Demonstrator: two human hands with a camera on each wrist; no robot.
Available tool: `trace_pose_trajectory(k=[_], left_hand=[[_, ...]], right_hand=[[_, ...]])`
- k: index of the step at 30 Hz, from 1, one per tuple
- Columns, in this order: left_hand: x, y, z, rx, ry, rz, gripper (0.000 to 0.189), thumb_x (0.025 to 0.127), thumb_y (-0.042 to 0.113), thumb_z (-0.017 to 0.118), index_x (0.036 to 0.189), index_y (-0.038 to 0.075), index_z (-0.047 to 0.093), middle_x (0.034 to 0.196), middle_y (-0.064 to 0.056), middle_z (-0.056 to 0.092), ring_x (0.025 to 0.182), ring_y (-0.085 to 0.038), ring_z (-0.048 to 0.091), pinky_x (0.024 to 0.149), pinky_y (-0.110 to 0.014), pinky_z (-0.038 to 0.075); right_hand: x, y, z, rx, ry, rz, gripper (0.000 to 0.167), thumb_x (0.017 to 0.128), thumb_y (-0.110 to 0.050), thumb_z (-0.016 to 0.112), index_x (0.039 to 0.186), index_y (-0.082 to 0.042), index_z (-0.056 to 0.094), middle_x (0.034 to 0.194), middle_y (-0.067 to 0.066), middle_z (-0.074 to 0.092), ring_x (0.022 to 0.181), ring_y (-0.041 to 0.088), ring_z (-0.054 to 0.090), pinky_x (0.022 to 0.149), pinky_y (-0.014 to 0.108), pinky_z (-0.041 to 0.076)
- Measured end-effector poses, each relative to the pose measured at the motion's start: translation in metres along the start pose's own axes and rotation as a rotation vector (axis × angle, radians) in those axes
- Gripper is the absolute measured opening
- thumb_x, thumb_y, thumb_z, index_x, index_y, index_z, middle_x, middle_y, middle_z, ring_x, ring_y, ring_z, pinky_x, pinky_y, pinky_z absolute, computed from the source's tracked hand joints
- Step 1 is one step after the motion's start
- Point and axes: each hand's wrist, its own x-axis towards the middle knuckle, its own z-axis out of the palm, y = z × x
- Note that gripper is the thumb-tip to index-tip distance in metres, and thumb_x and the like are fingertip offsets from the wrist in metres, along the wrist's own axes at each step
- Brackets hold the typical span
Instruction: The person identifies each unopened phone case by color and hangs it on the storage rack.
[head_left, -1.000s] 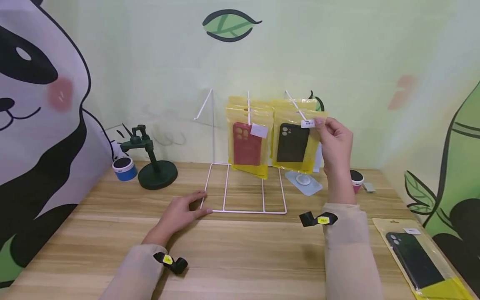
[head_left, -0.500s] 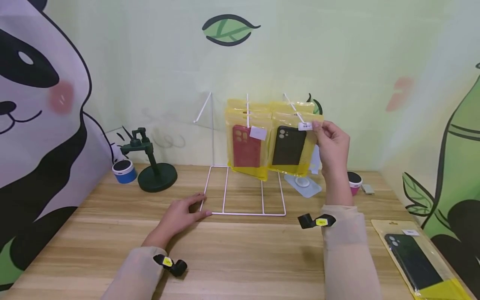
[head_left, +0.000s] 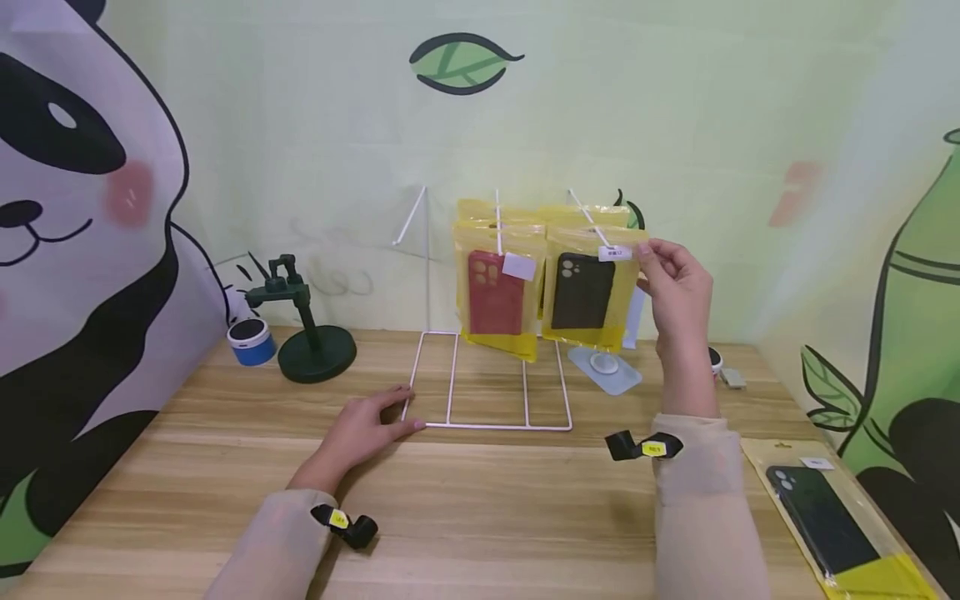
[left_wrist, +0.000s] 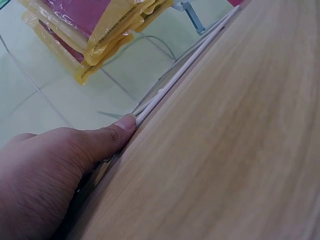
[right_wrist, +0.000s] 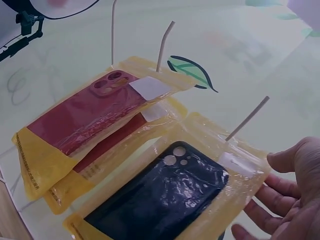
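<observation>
A white wire display rack (head_left: pixel 495 427) stands on the wooden table with three hooks. My left hand (head_left: pixel 363 429) holds its front left corner, thumb on the front wire and fingers at the side wire. Bagged red phone cases (head_left: pixel 495 293) hang on the middle hook. From the right hook hangs a yellow-edged clear bag with a black phone case (head_left: pixel 583 292). My right hand (head_left: pixel 678 287) is at this bag's upper right edge. In the right wrist view its thumb tip (right_wrist: pixel 275 159) meets the bag's corner, with the other fingers apart from it.
Another bagged dark phone case (head_left: pixel 821 518) lies at the right table edge. A dark green stand (head_left: pixel 317 354) and a blue-and-white round container (head_left: pixel 252 342) are at the left. A light blue piece with a white disc (head_left: pixel 604 367) lies by the rack.
My right hand has slid slightly to the right, its thumb moving from the bag's front to its very edge. The left hand keeps its place on the rack.
</observation>
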Motion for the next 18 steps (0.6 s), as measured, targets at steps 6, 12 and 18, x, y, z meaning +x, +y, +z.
trace_pose_trajectory(k=[6, 12, 18], left_hand=[[0.001, -0.003, 0.001, -0.010, -0.003, 0.000, 0.064, 0.088, 0.053, 0.073, 0.140, 0.018, 0.062, 0.148, -0.007, 0.053, 0.139, -0.032, 0.046, 0.114, -0.054, 0.035], [-0.002, -0.010, -0.007, 0.005, 0.029, -0.007, 0.067, 0.087, 0.056, 0.072, 0.142, 0.017, 0.060, 0.149, -0.005, 0.053, 0.139, -0.033, 0.046, 0.114, -0.055, 0.035], [-0.004, -0.012, -0.012, 0.016, 0.018, 0.004, 0.071, 0.087, 0.059, 0.071, 0.143, 0.016, 0.059, 0.149, -0.007, 0.053, 0.139, -0.034, 0.045, 0.114, -0.056, 0.035]], right_hand=[[-0.005, -0.001, -0.023, -0.136, -0.069, 0.002, 0.047, 0.093, -0.046, 0.070, 0.127, -0.015, 0.065, 0.122, 0.000, 0.067, 0.113, 0.014, 0.059, 0.090, 0.032, 0.044], [-0.012, 0.011, -0.058, -0.506, -0.330, -0.093, 0.055, 0.098, -0.046, 0.063, 0.139, -0.010, 0.055, 0.137, 0.009, 0.060, 0.128, 0.029, 0.054, 0.104, 0.052, 0.044], [-0.013, 0.046, -0.131, -0.845, -0.693, -0.198, 0.030, 0.101, -0.017, 0.062, 0.123, 0.003, 0.061, 0.116, 0.020, 0.067, 0.108, 0.039, 0.064, 0.088, 0.055, 0.054]])
